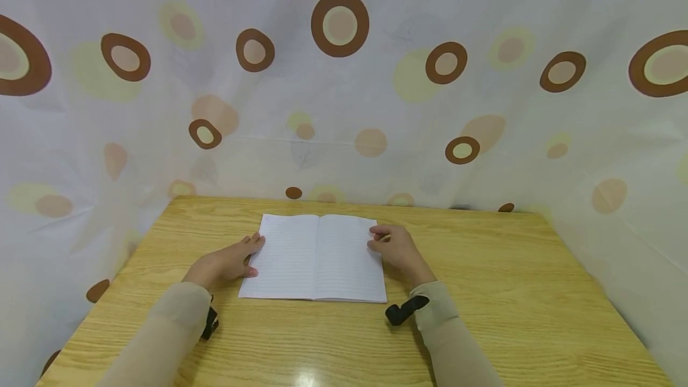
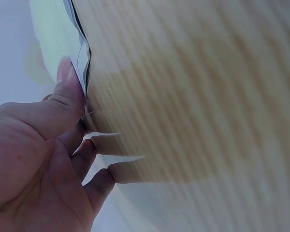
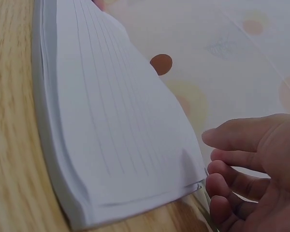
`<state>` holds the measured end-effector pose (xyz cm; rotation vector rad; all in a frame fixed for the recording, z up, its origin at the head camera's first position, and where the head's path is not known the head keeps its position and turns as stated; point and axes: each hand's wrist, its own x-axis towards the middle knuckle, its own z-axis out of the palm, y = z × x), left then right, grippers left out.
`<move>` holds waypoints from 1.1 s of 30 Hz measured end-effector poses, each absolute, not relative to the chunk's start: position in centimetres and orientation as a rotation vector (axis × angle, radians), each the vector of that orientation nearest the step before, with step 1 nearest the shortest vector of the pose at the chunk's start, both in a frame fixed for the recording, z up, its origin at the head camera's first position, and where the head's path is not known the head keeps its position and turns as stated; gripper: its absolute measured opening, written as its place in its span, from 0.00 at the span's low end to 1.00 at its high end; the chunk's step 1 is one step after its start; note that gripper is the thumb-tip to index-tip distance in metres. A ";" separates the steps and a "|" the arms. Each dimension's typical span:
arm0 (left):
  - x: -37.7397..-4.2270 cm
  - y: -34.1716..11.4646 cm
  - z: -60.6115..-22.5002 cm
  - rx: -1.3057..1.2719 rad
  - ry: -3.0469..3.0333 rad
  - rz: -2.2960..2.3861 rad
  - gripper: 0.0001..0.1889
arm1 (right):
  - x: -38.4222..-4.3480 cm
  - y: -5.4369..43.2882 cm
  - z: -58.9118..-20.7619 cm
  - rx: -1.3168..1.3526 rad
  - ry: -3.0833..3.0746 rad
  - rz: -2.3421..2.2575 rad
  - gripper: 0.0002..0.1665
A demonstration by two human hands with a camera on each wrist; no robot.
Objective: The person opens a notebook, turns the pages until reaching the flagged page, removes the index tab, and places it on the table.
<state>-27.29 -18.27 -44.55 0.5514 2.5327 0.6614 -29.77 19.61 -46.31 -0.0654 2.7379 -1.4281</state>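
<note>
A lined notebook (image 1: 287, 258) lies open flat on the wooden table, its two visible pages bearing no clear writing. At its left edge is my left hand (image 1: 228, 263), fingers spread. In the left wrist view, the thumb of that hand (image 2: 48, 140) rests on the page margin while the other fingers reach down beside the edge to the tabletop. My right hand (image 1: 396, 249) is at the right page's outer edge, fingers loosely bent. In the right wrist view, the fingertips of this hand (image 3: 261, 174) are close beside the page edge (image 3: 130, 121), with no page visibly pinched.
The wooden table (image 1: 510, 291) extends on both sides of the notebook. A pale curtain with brown rings (image 1: 338, 154) hangs behind it and along both sides. Black straps (image 1: 407, 309) are around the wrists over beige sleeves.
</note>
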 end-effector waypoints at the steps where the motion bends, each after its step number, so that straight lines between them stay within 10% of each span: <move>1: -27.3 -18.3 -44.5 0.555 2.531 0.667 0.41 | -29.8 19.6 -46.4 -0.070 2.744 -1.421 0.19; 33: -27.4 -18.3 -44.7 0.572 2.518 0.675 0.42 | -30.0 19.9 -47.5 -0.138 2.801 -1.285 0.24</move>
